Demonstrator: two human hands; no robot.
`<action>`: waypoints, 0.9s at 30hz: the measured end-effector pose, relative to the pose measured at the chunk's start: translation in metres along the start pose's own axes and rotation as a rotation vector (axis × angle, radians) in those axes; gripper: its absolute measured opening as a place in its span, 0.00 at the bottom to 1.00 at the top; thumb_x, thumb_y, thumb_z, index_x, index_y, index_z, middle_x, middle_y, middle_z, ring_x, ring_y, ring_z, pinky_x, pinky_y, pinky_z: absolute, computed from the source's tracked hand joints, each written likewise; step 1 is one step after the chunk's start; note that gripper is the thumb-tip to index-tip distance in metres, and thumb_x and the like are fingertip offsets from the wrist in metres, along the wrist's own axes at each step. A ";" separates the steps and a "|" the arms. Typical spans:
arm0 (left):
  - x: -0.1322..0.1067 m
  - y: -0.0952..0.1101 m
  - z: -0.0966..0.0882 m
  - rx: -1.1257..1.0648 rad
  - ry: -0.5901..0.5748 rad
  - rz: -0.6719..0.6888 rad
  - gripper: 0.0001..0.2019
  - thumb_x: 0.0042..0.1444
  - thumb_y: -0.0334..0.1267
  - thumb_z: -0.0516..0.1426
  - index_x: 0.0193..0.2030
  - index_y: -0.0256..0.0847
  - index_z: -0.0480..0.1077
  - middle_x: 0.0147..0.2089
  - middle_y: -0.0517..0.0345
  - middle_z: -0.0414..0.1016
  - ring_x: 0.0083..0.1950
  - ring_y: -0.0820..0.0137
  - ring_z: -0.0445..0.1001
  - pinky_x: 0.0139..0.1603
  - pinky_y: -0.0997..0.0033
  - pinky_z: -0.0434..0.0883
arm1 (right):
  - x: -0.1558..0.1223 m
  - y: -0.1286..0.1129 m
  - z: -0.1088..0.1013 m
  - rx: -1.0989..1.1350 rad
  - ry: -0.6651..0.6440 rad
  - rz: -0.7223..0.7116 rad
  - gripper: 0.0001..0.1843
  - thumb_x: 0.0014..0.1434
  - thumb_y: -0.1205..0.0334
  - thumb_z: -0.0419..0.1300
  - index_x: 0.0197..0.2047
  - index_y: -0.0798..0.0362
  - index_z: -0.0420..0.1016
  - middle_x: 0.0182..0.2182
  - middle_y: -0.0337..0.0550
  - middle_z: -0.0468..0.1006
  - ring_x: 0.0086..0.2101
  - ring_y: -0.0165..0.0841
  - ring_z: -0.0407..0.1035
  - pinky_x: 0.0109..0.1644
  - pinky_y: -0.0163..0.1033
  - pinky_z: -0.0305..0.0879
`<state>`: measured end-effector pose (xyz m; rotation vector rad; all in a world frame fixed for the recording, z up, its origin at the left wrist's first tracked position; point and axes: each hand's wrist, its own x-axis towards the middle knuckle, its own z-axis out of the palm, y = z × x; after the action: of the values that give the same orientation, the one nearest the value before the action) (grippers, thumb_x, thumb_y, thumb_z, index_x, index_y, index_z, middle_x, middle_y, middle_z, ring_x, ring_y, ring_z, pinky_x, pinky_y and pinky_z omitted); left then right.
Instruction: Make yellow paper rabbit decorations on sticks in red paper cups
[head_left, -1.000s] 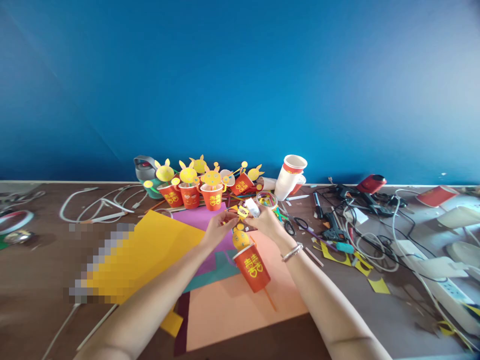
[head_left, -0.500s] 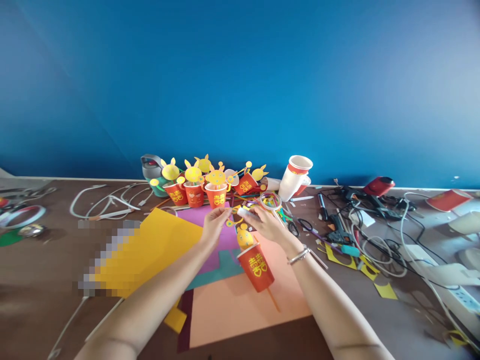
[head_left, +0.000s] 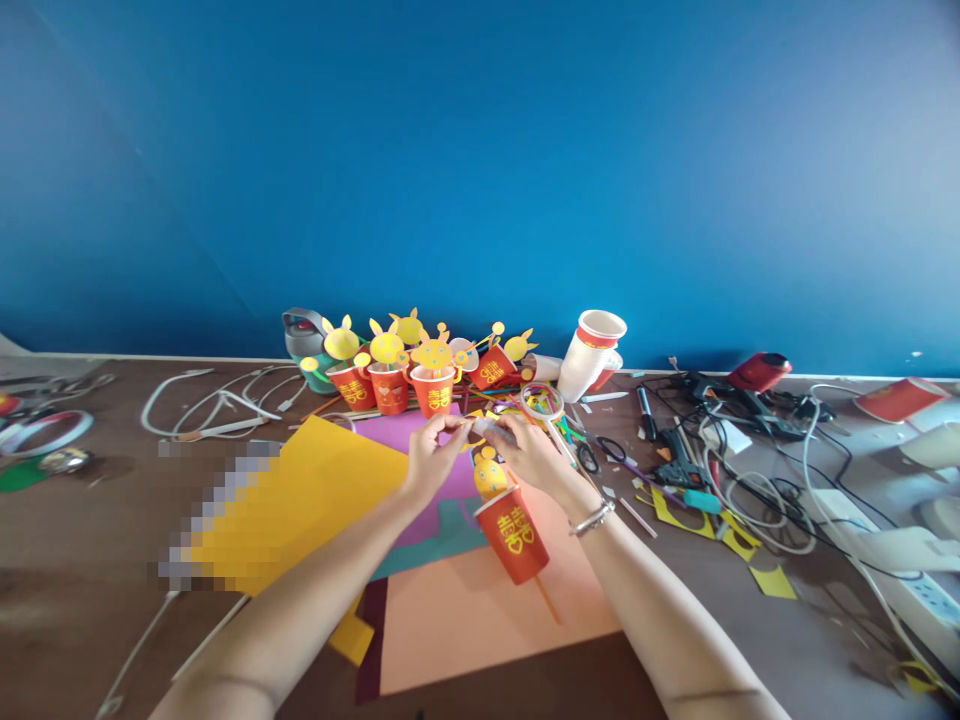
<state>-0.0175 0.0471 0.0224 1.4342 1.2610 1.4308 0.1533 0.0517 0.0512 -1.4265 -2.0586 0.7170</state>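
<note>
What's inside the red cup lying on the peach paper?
A yellow face peeks from the open end of the cup, and an orange stick comes out the bottom. The cup's side covers everything between, so that part can't be seen.

A brown table (head_left: 97,525) carries a yellow sheet (head_left: 307,495), glue gun (head_left: 681,462) and white power strip (head_left: 928,602).

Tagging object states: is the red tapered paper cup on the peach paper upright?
No, the cup lies on its side on the peach paper.

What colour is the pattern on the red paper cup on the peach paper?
Yellow, on the red paper cup with the white rim; the head view shows it best.
</note>
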 end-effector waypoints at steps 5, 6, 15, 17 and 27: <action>-0.008 0.006 0.000 0.174 -0.060 0.237 0.07 0.56 0.41 0.58 0.30 0.42 0.74 0.34 0.55 0.77 0.36 0.67 0.73 0.41 0.68 0.70 | 0.001 -0.001 0.001 0.074 0.019 0.001 0.14 0.64 0.55 0.52 0.31 0.53 0.69 0.26 0.40 0.74 0.27 0.30 0.68 0.30 0.32 0.55; -0.010 0.008 0.001 0.190 -0.132 0.267 0.08 0.56 0.41 0.57 0.30 0.42 0.74 0.33 0.55 0.77 0.36 0.67 0.73 0.41 0.68 0.70 | 0.002 0.000 0.001 0.090 0.029 0.010 0.15 0.64 0.54 0.51 0.30 0.53 0.68 0.25 0.39 0.73 0.26 0.29 0.66 0.29 0.32 0.55; 0.008 0.005 -0.006 -0.140 0.162 -0.009 0.11 0.50 0.45 0.62 0.29 0.39 0.73 0.28 0.58 0.76 0.32 0.70 0.72 0.34 0.72 0.67 | 0.011 0.026 -0.011 0.389 0.075 0.144 0.21 0.60 0.44 0.53 0.26 0.53 0.65 0.19 0.34 0.64 0.20 0.25 0.56 0.22 0.31 0.50; 0.010 -0.001 -0.005 -0.193 0.147 -0.089 0.11 0.49 0.46 0.63 0.28 0.39 0.72 0.27 0.59 0.75 0.31 0.71 0.71 0.32 0.73 0.66 | 0.009 0.024 -0.011 0.490 0.021 0.125 0.21 0.58 0.43 0.54 0.27 0.53 0.67 0.20 0.34 0.66 0.20 0.25 0.58 0.22 0.30 0.53; -0.002 0.003 0.002 -0.117 0.068 -0.049 0.12 0.50 0.46 0.61 0.29 0.39 0.72 0.28 0.59 0.74 0.30 0.72 0.69 0.31 0.74 0.67 | 0.000 -0.001 0.001 0.533 -0.103 0.184 0.21 0.60 0.43 0.51 0.28 0.51 0.69 0.19 0.37 0.68 0.18 0.26 0.59 0.20 0.32 0.54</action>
<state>-0.0145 0.0450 0.0243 1.2784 1.2253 1.5054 0.1517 0.0513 0.0512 -1.2883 -1.6392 1.3229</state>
